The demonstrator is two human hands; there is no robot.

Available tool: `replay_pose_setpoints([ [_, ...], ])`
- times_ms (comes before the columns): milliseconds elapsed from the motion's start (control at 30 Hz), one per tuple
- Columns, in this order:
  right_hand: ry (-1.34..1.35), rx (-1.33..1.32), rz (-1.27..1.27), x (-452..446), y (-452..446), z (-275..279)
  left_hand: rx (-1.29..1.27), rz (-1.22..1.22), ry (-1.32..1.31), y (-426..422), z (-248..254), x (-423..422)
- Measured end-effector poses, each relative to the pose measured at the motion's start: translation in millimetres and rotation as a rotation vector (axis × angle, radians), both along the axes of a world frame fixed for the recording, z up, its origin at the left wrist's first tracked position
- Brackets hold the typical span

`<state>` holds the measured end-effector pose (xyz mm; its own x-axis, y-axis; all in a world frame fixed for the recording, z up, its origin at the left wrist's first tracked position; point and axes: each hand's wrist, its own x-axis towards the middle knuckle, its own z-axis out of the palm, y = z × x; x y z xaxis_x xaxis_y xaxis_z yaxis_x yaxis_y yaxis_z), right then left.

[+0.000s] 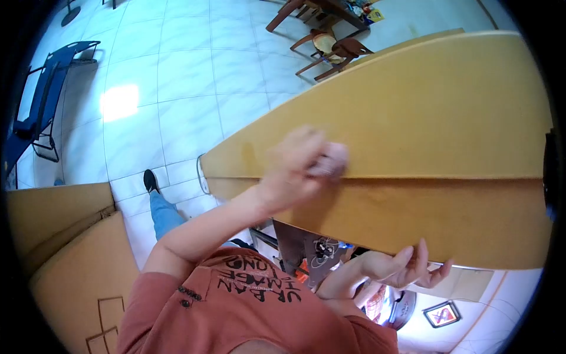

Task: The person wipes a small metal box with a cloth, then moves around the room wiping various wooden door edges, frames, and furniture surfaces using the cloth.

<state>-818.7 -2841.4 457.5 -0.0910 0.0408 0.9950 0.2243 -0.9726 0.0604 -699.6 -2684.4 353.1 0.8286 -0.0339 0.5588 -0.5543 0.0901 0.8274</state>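
My left hand point(298, 162), smeared by motion, is closed around a crumpled pinkish cloth point(330, 160). The cloth is against or just over a long yellow-brown wooden panel point(424, 112), close to the ledge that runs along it. A lower, darker wooden strip point(436, 215) lies on the near side of that ledge. At the strip's near edge is my right hand point(410, 268), its fingers apart and curled upward, with nothing seen in it. Whether it touches the edge I cannot tell.
Another wooden piece point(59, 236) stands at the left. A dark blue folding bed point(44, 100) is on the tiled floor point(183, 71). Wooden chairs point(336, 53) stand beyond the panel. A framed picture point(441, 314) shows at lower right. A thin cable point(200, 174) loops beside the panel's left end.
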Motion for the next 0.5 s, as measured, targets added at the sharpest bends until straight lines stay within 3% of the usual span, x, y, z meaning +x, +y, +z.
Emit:
replay_pose_setpoints([
  [67, 0.023, -0.094, 0.034, 0.8, -1.5, 1.5, -0.116, -0.103, 0.351, -2.5, -66.3, -3.6],
  [133, 0.036, -0.131, 0.043, 4.1, 4.0, 4.6, 0.146, 0.124, 0.398, 11.7, -114.9, -3.6],
  [233, 0.056, -0.028, 0.015, 0.9, 6.9, 1.7, 0.364, 0.156, 0.422, 20.6, -205.8, -19.0],
  [300, 0.079, -0.004, 0.001, -1.6, 11.3, 4.0, 0.201, 0.04, 0.747, 31.4, -245.7, -51.1],
  [333, 0.089, 0.007, -0.046, -3.9, 9.8, 2.3, 0.203, 0.064, 0.782, 37.2, -264.5, -69.4],
  [400, 0.098, -0.093, 0.022, -3.8, -4.3, 2.5, -0.251, -0.011, 1.171, 41.6, -299.9, -95.1],
  [433, 0.085, -0.106, 0.033, -1.1, -1.6, 3.9, -0.147, 0.04, 1.229, 44.8, -313.1, -104.1],
  [500, 0.067, -0.102, -0.025, 1.0, 9.0, 6.5, -0.268, 0.056, 1.206, 39.5, -321.4, -122.0],
])
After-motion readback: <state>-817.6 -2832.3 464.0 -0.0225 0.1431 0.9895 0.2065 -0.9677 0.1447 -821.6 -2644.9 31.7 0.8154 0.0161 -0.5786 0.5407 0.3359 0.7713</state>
